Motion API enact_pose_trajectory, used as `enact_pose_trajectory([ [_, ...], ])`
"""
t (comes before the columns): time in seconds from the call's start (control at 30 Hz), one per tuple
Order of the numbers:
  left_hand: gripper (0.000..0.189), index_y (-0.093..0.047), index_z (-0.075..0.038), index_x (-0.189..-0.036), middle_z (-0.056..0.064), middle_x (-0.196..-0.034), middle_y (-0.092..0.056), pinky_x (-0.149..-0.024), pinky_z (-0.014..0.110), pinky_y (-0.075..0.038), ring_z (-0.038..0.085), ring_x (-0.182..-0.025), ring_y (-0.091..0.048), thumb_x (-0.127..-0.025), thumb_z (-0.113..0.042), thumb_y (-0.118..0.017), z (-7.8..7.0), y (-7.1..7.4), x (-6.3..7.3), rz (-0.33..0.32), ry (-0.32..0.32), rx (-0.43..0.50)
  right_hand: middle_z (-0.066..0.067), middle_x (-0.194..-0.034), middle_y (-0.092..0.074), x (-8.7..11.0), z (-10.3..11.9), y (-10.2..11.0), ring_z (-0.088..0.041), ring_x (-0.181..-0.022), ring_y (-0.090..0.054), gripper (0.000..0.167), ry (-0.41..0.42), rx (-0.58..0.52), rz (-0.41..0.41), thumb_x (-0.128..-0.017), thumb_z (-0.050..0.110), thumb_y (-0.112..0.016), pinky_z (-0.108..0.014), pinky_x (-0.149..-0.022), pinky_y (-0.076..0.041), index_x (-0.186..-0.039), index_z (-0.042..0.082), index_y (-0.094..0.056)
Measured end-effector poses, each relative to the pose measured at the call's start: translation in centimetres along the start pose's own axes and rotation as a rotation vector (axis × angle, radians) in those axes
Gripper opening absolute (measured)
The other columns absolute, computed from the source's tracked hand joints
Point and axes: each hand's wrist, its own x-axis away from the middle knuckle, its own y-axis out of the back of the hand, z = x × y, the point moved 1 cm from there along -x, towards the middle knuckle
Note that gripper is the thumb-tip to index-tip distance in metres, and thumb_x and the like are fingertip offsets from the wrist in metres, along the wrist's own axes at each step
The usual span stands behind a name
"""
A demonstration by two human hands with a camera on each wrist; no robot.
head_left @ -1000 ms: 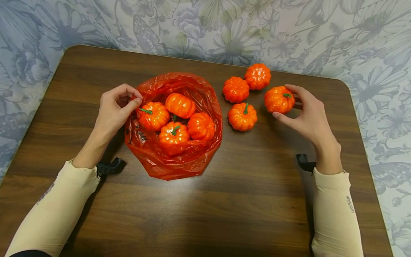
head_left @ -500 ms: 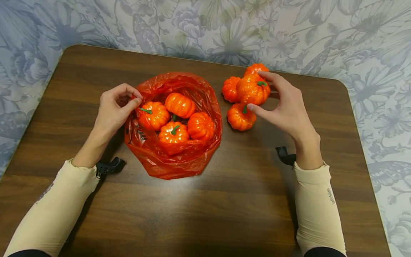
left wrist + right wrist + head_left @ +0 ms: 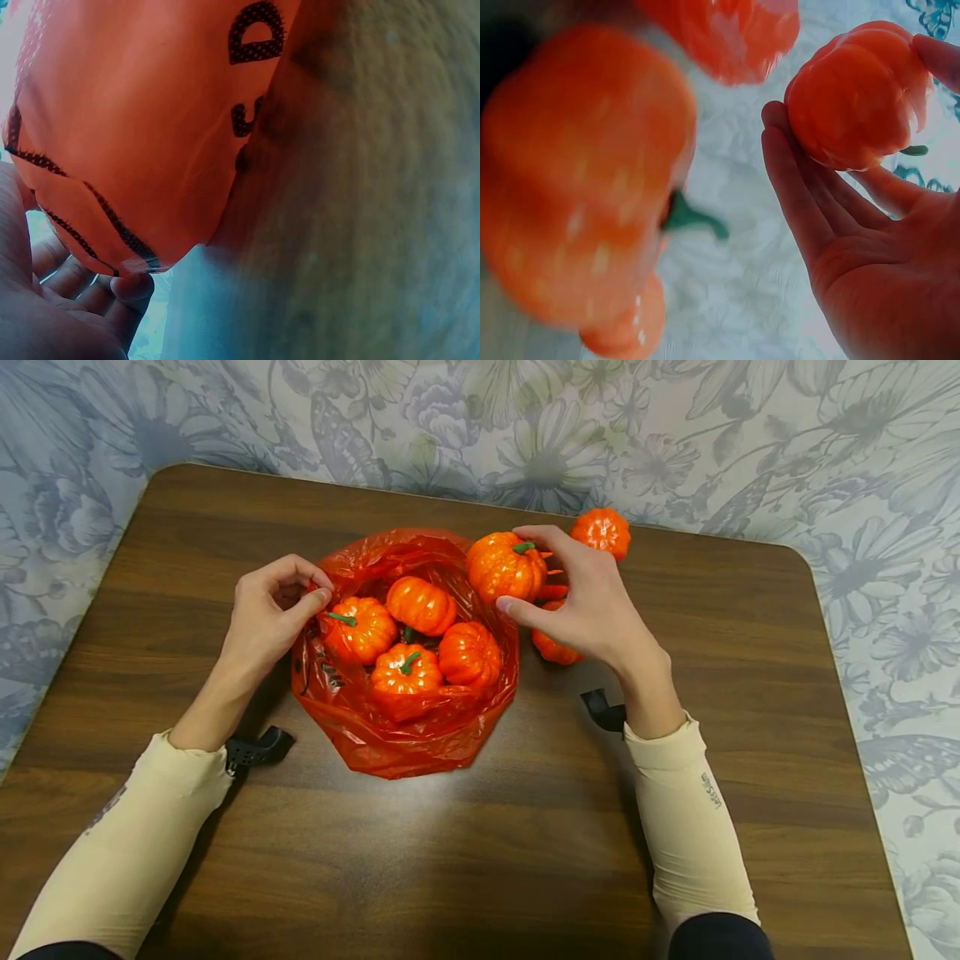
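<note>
My left hand (image 3: 261, 610) pinches the left rim of a red plastic bag (image 3: 405, 747) between thumb and fingers. In the left wrist view the bag (image 3: 142, 127) bulges beside the hand (image 3: 67, 307) and bears black print. Inside its wide mouth lie several small orange toy pumpkins (image 3: 420, 607), some with green stems. My right hand (image 3: 592, 597) grips another orange pumpkin (image 3: 504, 568), raised at the bag's right rim. Thumb and fingertips hold that pumpkin (image 3: 859, 97) from opposite sides in the right wrist view.
On the brown wooden table (image 3: 480, 860), one pumpkin (image 3: 602, 533) sits near the back edge. Another pumpkin (image 3: 555, 645) is partly covered by the right hand, and a third shows barely behind it. A flower-patterned wall (image 3: 540, 443) rises behind the table.
My right hand has carried its pumpkin leftward, from right of the loose pumpkins, across them, to the bag's right rim. The left hand and the bag stay in place.
</note>
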Motion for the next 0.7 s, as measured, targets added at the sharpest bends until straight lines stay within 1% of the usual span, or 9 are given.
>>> enact_pose_trajectory([
  [0.1, 0.015, -0.071, 0.008, -0.104, -0.003, -0.083, -0.069, -0.067, 0.018, -0.048, 0.011, -0.072, -0.059, -0.095, -0.004, -0.069, -0.1, -0.1, 0.0, 0.001, 0.001, 0.0, 0.002, -0.134, -0.07, -0.6, 0.4, -1.2, -0.015, -0.109, -0.073, 0.067, 0.012, -0.006, 0.031, -0.087, 0.041, -0.084, -0.035, -0.099, -0.056, -0.144, 0.015, -0.06],
  [0.17, 0.014, -0.072, 0.006, -0.103, -0.003, -0.083, -0.069, -0.067, 0.019, -0.048, 0.011, -0.072, -0.059, -0.095, -0.005, -0.069, 0.0, 0.0, 0.0, -0.001, 0.004, -0.008, 0.002, -0.132, -0.07, -0.9, 0.7, -1.8, -0.013, -0.11, -0.07, 0.067, 0.024, 0.004, 0.041, -0.087, 0.044, -0.083, -0.034, -0.1, -0.054, -0.144, 0.016, -0.06],
  [0.3, 0.015, -0.072, 0.006, -0.104, -0.002, -0.083, -0.068, -0.066, 0.019, -0.048, 0.012, -0.072, -0.059, -0.095, -0.006, -0.069, 0.0, 0.0, 0.0, -0.002, 0.01, -0.004, 0.003, -0.131, -0.071, -1.5, 1.2, -2.9, -0.011, -0.111, -0.069, 0.069, 0.014, 0.01, 0.06, -0.088, 0.047, -0.081, -0.035, -0.101, -0.052, -0.145, 0.017, -0.059],
  [0.5, 0.014, -0.073, 0.003, -0.104, -0.002, -0.084, -0.068, -0.066, 0.019, -0.048, 0.012, -0.072, -0.059, -0.095, -0.007, -0.071, 0.1, 0.1, 0.0, -0.006, 0.007, -0.016, -0.002, -0.131, -0.072, -2.1, 1.6, -3.8, -0.016, -0.112, -0.072, 0.067, -0.034, -0.031, 0.084, -0.09, 0.047, -0.079, -0.04, -0.1, -0.055, -0.145, 0.016, -0.057],
  [0.6, 0.014, -0.073, 0.005, -0.103, -0.002, -0.083, -0.069, -0.066, 0.019, -0.048, 0.012, -0.072, -0.059, -0.095, -0.006, -0.07, 0.1, 0.1, 0.0, -0.004, 0.004, -0.006, -0.002, -0.13, -0.072, -2.1, 1.5, -4.0, -0.015, -0.111, -0.072, 0.064, -0.037, -0.038, 0.089, -0.092, 0.047, -0.078, -0.037, -0.1, -0.055, -0.144, 0.016, -0.057],
  [0.7, 0.015, -0.072, 0.007, -0.103, -0.003, -0.083, -0.069, -0.066, 0.019, -0.048, 0.011, -0.072, -0.059, -0.095, -0.005, -0.068, 0.0, 0.0, -0.1, -0.001, 0.003, 0.002, 0.0, -0.129, -0.073, -2.1, 1.4, -4.2, -0.011, -0.112, -0.071, 0.062, -0.035, -0.033, 0.089, -0.093, 0.048, -0.076, -0.033, -0.101, -0.054, -0.143, 0.017, -0.058],
])
